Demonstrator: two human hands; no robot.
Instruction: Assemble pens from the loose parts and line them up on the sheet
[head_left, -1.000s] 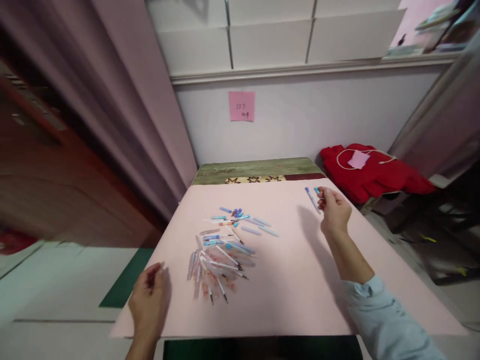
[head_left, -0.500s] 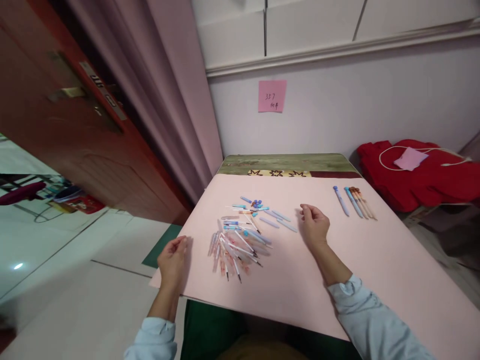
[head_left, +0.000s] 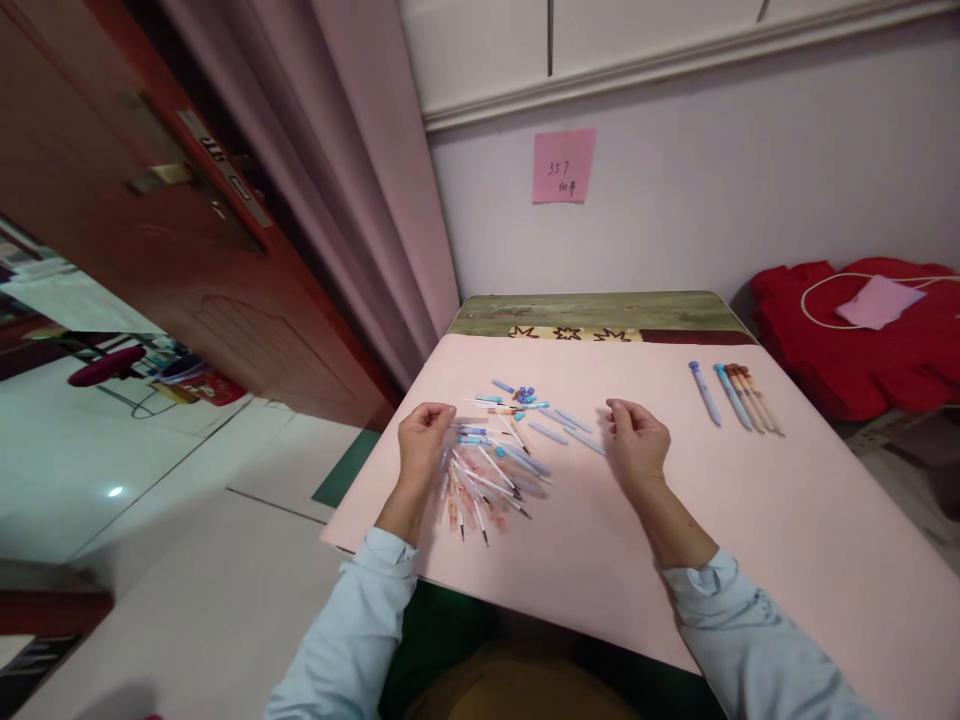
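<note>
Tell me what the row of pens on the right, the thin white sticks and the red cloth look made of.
Pens: probably smooth plastic, going by their even, pale colours. White sticks: likely plastic too, being thin, straight and uniform; finish unclear. Red cloth: matte fabric, judging by its soft folds without shine; the fibre can't be told.

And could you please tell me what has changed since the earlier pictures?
The right hand has left the row of pens, moving left toward the loose barrels. The left hand has moved forward and right, to the pile of pen parts. The pile looks unchanged; whether either hand holds anything is unclear.
</note>
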